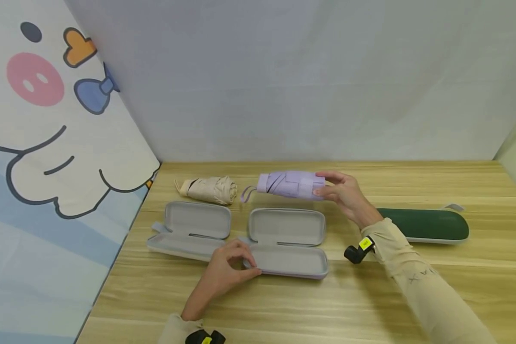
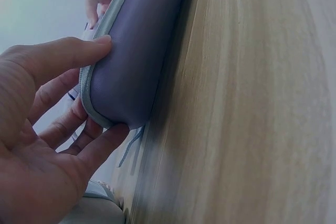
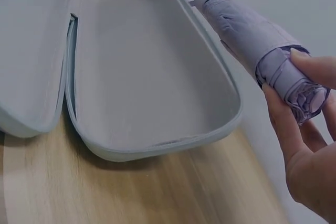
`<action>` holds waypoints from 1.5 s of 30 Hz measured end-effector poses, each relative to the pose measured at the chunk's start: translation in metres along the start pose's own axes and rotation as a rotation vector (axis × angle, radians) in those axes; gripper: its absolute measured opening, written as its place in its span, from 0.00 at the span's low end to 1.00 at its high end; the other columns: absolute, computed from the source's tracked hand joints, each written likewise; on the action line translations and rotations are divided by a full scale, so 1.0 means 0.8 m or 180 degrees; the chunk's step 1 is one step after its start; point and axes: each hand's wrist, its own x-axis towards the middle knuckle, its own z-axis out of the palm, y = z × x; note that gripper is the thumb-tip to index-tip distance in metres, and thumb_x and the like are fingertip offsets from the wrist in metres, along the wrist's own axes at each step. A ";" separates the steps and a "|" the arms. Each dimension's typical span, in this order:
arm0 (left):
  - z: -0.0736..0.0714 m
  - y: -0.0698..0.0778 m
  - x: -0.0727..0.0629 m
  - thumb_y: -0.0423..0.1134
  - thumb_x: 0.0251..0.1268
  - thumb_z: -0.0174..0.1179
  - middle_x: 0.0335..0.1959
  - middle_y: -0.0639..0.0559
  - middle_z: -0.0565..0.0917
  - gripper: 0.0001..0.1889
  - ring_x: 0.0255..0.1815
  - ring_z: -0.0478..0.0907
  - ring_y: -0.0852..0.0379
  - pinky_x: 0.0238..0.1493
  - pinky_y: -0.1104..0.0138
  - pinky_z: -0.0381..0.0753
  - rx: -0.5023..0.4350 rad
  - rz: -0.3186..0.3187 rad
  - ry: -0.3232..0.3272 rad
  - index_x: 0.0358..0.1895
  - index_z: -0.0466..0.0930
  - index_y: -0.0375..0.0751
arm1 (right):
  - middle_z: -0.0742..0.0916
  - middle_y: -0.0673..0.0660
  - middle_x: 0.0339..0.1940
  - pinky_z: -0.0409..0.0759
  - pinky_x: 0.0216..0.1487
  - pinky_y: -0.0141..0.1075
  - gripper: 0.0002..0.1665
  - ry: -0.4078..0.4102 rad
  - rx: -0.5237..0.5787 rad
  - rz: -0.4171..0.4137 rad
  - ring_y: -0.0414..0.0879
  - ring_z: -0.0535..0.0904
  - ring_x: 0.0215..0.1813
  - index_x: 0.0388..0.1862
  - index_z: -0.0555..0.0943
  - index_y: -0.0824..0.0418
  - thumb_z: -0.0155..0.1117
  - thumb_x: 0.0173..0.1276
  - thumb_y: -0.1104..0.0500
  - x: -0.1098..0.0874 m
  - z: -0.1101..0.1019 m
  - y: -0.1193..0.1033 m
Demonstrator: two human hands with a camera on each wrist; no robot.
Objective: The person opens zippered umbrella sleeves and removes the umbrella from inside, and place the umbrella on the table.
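Note:
My right hand (image 1: 348,197) holds a folded lilac umbrella (image 1: 285,185) by its right end, above the back of the table, with its wrist strap hanging to the left. In the right wrist view the thumb and fingers grip the rolled cloth end of the umbrella (image 3: 252,38). In front of it lies an open purple umbrella case (image 1: 287,260) with a grey lining. My left hand (image 1: 228,268) pinches the case's front left corner. The left wrist view shows the thumb on the rim of the case (image 2: 139,51) and fingers against its end.
A folded beige umbrella (image 1: 210,189) lies at the back left. Before it stands an open cream case (image 1: 198,219) with a grey lining, partly behind my left hand. A closed dark green case (image 1: 430,224) lies on the right, partly behind my right forearm. A wall (image 1: 318,95) stands behind the table.

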 end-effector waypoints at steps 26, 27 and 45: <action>0.002 -0.019 0.002 0.26 0.45 0.72 0.33 0.42 0.78 0.07 0.42 0.74 0.48 0.44 0.62 0.79 0.0139 0.0197 0.0032 0.24 0.82 0.36 | 0.84 0.49 0.41 0.81 0.39 0.34 0.26 0.0186 -0.0309 0.0222 0.43 0.79 0.39 0.35 0.84 0.55 0.66 0.44 0.82 0.038 -0.013 0.045; 0.003 -0.024 0.002 0.27 0.45 0.72 0.34 0.43 0.78 0.07 0.43 0.74 0.49 0.44 0.62 0.80 0.0132 0.0198 0.0038 0.24 0.83 0.37 | 0.83 0.49 0.42 0.81 0.39 0.34 0.26 0.0191 -0.0325 0.0246 0.43 0.79 0.40 0.35 0.84 0.55 0.66 0.44 0.82 0.039 -0.013 0.046; 0.005 -0.047 0.004 0.34 0.46 0.74 0.36 0.50 0.77 0.07 0.43 0.73 0.54 0.46 0.64 0.79 0.0014 0.0179 0.0056 0.25 0.84 0.44 | 0.73 0.65 0.65 0.82 0.39 0.40 0.31 0.0273 -0.1159 0.0257 0.54 0.79 0.43 0.59 0.75 0.71 0.60 0.52 0.81 0.032 0.006 0.038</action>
